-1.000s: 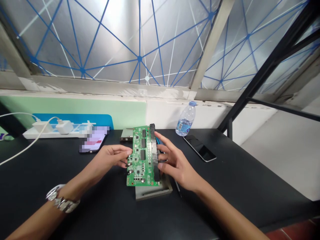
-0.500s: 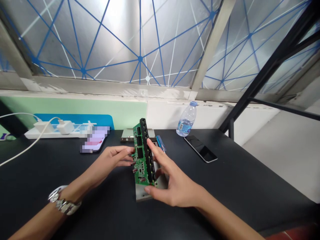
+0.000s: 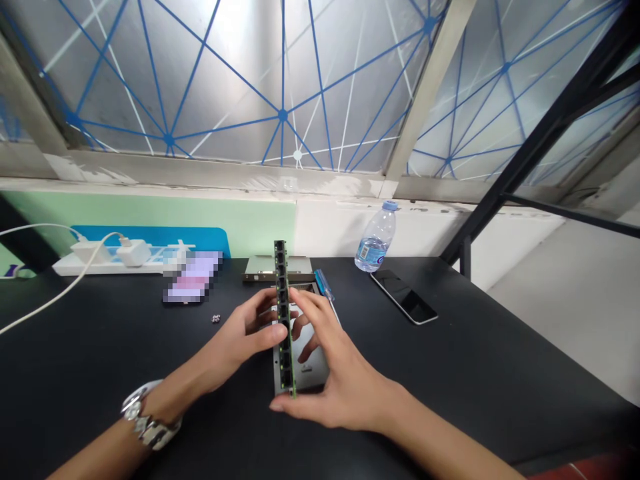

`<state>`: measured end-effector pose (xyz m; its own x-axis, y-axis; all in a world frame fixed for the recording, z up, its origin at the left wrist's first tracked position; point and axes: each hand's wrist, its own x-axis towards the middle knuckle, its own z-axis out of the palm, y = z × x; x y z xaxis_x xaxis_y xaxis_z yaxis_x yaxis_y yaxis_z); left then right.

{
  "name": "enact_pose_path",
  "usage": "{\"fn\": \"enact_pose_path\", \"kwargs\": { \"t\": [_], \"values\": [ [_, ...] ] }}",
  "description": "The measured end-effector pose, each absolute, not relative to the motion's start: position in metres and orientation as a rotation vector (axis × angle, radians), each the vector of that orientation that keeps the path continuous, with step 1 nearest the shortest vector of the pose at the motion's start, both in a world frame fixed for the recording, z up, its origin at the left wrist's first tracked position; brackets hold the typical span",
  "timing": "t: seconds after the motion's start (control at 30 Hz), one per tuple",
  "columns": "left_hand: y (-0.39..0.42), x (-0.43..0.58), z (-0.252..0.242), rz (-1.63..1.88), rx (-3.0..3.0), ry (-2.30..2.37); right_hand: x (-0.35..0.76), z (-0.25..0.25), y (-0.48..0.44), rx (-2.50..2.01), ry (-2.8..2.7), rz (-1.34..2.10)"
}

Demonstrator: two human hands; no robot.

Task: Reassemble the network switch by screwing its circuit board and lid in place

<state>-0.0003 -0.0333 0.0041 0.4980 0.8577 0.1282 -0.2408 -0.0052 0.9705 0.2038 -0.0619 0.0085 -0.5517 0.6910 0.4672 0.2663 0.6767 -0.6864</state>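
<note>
A circuit board [image 3: 281, 273] with a long row of black port sockets stands on edge between my hands, its socket side turned toward me. My left hand [image 3: 253, 333] grips it from the left, thumb on the sockets and fingers behind. On the right, my right hand [image 3: 340, 360] holds the near end with the thumb, while its other fingers curve along the board's right face. Beneath the board lies an open metal case half [image 3: 313, 381]. A blue-handled screwdriver [image 3: 324, 285] rests along the case's right side, partly hidden by my right hand.
Behind the case lies another metal cover [image 3: 255, 269]. A small cluster of screws [image 3: 216, 319] is on the black table left of my hands. Farther left are a phone [image 3: 193, 283] and a white power strip [image 3: 70, 267]; to the right, a water bottle [image 3: 376, 240] and a dark phone [image 3: 404, 297].
The board has turned so its sockets face me and its green component side no longer shows. My left hand has moved right and closed on it. The screws have come into sight.
</note>
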Motion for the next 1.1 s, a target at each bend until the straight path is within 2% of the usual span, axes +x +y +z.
{"fn": "enact_pose_path", "kwargs": {
  "t": [0.47,0.93,1.1],
  "values": [
    [-0.033,0.001,0.006,1.069,1.233,0.750,0.201,0.021,-0.067,-0.407,-2.184,0.261],
    [-0.031,0.001,0.003,1.091,1.222,0.787,0.201,0.025,-0.074,-0.493,-2.292,0.183],
    [-0.031,0.000,0.002,1.062,1.248,0.768,0.202,0.025,-0.072,-0.458,-2.303,0.264]
  ]
}}
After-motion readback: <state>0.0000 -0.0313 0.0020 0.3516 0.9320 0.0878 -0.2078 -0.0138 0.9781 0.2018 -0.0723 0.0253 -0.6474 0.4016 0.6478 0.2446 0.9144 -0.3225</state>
